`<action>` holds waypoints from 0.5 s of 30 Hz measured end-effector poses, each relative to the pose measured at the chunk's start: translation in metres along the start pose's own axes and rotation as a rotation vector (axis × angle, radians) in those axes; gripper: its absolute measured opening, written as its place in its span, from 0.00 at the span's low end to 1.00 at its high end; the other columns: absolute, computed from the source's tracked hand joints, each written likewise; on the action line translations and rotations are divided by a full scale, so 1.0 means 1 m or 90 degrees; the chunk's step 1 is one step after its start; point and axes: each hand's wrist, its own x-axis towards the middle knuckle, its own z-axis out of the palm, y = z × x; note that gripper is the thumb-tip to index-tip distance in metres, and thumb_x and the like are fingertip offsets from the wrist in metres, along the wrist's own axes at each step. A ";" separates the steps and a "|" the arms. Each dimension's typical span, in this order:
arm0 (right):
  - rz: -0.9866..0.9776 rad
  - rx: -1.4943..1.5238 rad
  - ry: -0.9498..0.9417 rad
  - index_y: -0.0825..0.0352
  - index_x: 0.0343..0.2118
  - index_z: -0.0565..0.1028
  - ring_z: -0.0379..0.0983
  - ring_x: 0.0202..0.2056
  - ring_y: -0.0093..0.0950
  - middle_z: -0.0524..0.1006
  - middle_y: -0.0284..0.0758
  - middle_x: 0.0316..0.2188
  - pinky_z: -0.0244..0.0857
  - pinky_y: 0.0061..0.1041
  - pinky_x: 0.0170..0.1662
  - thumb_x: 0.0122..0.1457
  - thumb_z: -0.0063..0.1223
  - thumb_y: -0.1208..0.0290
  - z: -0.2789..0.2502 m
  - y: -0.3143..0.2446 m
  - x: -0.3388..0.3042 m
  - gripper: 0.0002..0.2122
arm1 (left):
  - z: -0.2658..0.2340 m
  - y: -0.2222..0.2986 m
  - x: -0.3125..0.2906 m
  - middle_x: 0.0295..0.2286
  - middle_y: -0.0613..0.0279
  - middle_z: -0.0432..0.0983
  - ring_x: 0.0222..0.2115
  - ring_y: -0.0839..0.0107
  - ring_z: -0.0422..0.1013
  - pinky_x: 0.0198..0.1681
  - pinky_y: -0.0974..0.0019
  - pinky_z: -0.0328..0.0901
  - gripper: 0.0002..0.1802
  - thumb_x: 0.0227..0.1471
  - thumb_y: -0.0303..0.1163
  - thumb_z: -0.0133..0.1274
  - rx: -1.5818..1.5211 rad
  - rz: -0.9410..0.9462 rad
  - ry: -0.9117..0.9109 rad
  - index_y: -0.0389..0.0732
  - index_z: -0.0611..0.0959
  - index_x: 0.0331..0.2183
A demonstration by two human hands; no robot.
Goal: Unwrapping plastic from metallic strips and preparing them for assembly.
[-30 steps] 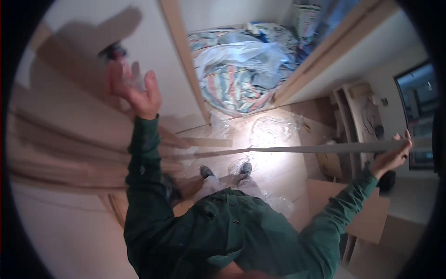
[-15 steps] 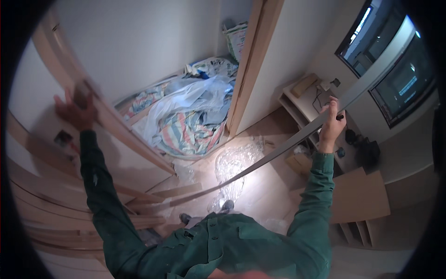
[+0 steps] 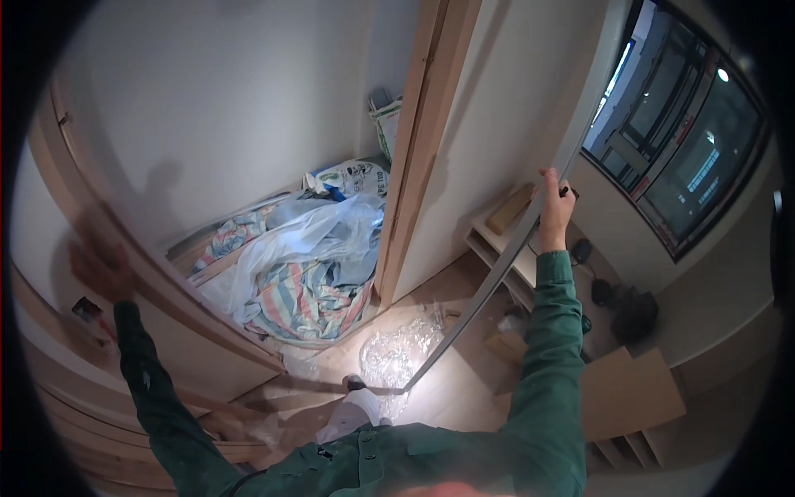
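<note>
In my right hand (image 3: 556, 219), raised at the right, is a long narrow grey strip (image 3: 484, 290), the fingers closed round it. It stands slanted, its lower end down by the floor near my feet and its upper part rising past the hand toward the window. A small dark thing shows at the same hand, too small to name. My left hand (image 3: 101, 263) is in shadow and blurred at the far left, beside the wooden door frame (image 3: 153, 273). Its fingers look spread, and I see nothing held in them; whether it touches the frame I cannot tell.
Crumpled clear plastic wrap (image 3: 397, 356) lies on the floor ahead. Beyond the doorway is a heap of striped sheeting (image 3: 310, 290) with bags. At right are a low shelf unit (image 3: 472, 240), black bags (image 3: 636, 315), brown boards (image 3: 625, 389) and a window (image 3: 696, 166). Long wooden pieces (image 3: 50, 398) lie left.
My right hand has moved a little left and the strip has swung steeper, its lower end shifting right. My left hand has moved left and down in the picture. The whole view has shifted too.
</note>
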 end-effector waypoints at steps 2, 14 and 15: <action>0.000 -0.025 0.004 0.70 0.36 0.76 0.68 0.27 0.18 0.73 0.30 0.24 0.61 0.18 0.32 0.60 0.51 0.56 0.009 0.008 0.011 0.18 | -0.001 -0.001 -0.002 0.58 0.48 0.55 0.57 0.48 0.54 0.58 0.45 0.51 0.38 0.51 0.55 0.50 0.011 -0.004 -0.007 0.47 0.62 0.59; -0.021 -0.084 -0.016 0.70 0.28 0.75 0.61 0.26 0.16 0.69 0.24 0.21 0.56 0.19 0.30 0.55 0.56 0.53 0.060 0.041 0.061 0.19 | 0.005 -0.010 -0.011 0.58 0.49 0.54 0.57 0.48 0.54 0.59 0.47 0.50 0.39 0.51 0.57 0.48 0.054 -0.006 -0.036 0.43 0.65 0.57; -0.011 -0.081 -0.033 0.72 0.33 0.76 0.66 0.32 0.19 0.74 0.29 0.28 0.59 0.21 0.38 0.56 0.55 0.54 0.060 0.041 0.070 0.20 | 0.006 -0.007 -0.011 0.58 0.49 0.54 0.57 0.48 0.53 0.59 0.47 0.50 0.38 0.52 0.56 0.48 0.044 -0.014 -0.036 0.42 0.65 0.57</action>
